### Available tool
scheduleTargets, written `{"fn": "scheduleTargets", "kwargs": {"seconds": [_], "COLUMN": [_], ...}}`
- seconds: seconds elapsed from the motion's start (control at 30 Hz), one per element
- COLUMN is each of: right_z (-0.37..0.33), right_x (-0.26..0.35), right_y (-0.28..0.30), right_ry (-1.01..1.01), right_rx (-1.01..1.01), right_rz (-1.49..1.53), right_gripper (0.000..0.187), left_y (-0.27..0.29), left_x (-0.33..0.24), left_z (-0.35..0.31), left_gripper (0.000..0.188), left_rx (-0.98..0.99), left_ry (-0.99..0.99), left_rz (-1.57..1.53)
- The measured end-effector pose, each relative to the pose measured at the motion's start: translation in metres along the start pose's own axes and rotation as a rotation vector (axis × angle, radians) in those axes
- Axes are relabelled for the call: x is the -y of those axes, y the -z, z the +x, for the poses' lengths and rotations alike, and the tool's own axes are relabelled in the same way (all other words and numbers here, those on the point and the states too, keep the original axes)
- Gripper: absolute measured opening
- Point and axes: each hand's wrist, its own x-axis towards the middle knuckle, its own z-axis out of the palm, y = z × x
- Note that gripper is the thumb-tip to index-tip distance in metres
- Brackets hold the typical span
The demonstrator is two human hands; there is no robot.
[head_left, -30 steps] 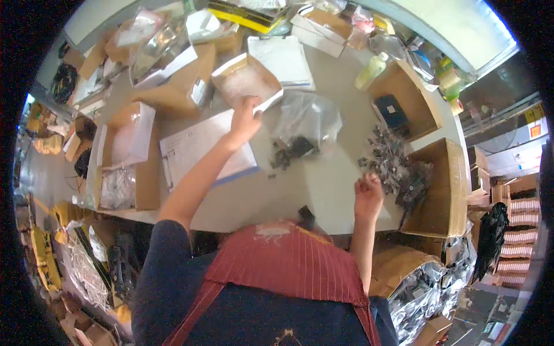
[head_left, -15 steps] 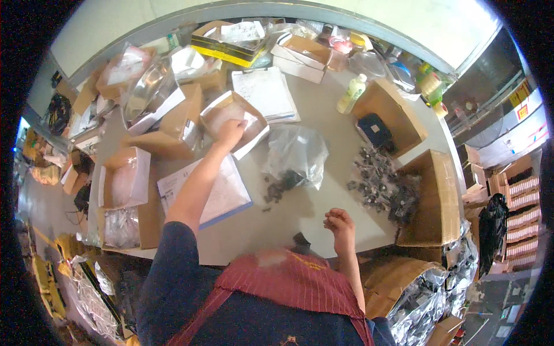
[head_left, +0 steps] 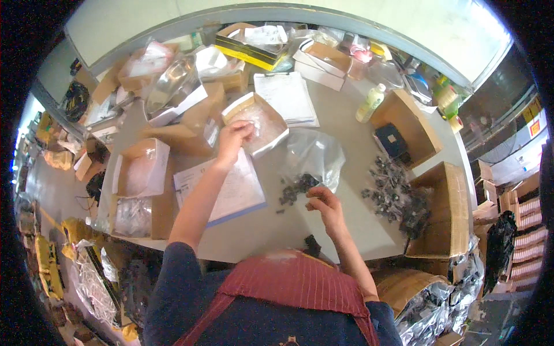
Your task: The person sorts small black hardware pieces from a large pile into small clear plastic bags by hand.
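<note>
My left hand is at the near left edge of a white-rimmed cardboard box holding small clear plastic bags. Its fingers are pinched together, and what they hold is too small to make out. My right hand hovers beside a small heap of black parts, thumb and fingers curled closed; anything between them is hidden. Just behind that heap lies a crumpled clear plastic bag. Under my left forearm sits a clipboard with printed papers.
On the right lie a larger pile of black parts and an opened carton. A drink bottle stands behind them. Boxes of clear bags line the left side. A small black piece rests at the near table edge.
My left hand has drawn back from inside the box to its near left edge. My right hand has moved forward and left to the small black heap. The view has shifted slightly.
</note>
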Motion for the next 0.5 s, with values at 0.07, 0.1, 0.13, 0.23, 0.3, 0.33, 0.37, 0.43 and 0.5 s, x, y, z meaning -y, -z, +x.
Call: {"fn": "scheduleTargets", "kwargs": {"seconds": [0.07, 0.1, 0.13, 0.23, 0.3, 0.33, 0.37, 0.43, 0.5], "right_z": [0.008, 0.012, 0.014, 0.012, 0.004, 0.000, -0.003, -0.007, -0.008], "right_x": [0.011, 0.009, 0.007, 0.006, 0.005, 0.004, 0.000, -0.011, -0.017], "right_y": [-0.015, -0.020, -0.025, -0.035, -0.037, -0.036, -0.031, -0.016, -0.002], "right_ry": [0.000, 0.013, 0.026, 0.049, 0.047, 0.041, 0.041, -0.008, 0.014], "right_rx": [0.039, 0.077, 0.113, 0.149, 0.133, 0.109, 0.100, 0.071, 0.047], "right_rz": [-0.049, -0.047, -0.046, -0.042, -0.013, 0.020, 0.024, -0.011, -0.029], "right_gripper": [0.023, 0.024, 0.026, 0.030, 0.032, 0.034, 0.034, 0.033, 0.034], "left_y": [-0.005, -0.005, -0.005, -0.003, 0.005, 0.011, 0.013, 0.011, -0.016], "left_x": [-0.005, -0.005, -0.006, -0.004, -0.001, 0.002, 0.004, 0.014, -0.002], "left_z": [-0.007, -0.004, 0.000, 0.016, 0.025, 0.025, 0.025, 0.023, -0.003], "left_gripper": [0.016, 0.017, 0.017, 0.034, 0.055, 0.055, 0.057, 0.067, 0.068], "left_rx": [-0.011, -0.049, -0.087, -0.169, -0.200, -0.202, -0.210, -0.225, -0.091], "left_ry": [-0.023, -0.059, -0.094, -0.265, -0.188, -0.188, -0.116, -0.022, 0.151], "left_rz": [0.052, 0.204, 0.355, 0.667, 0.930, 0.930, 0.776, 0.522, 0.312]}}
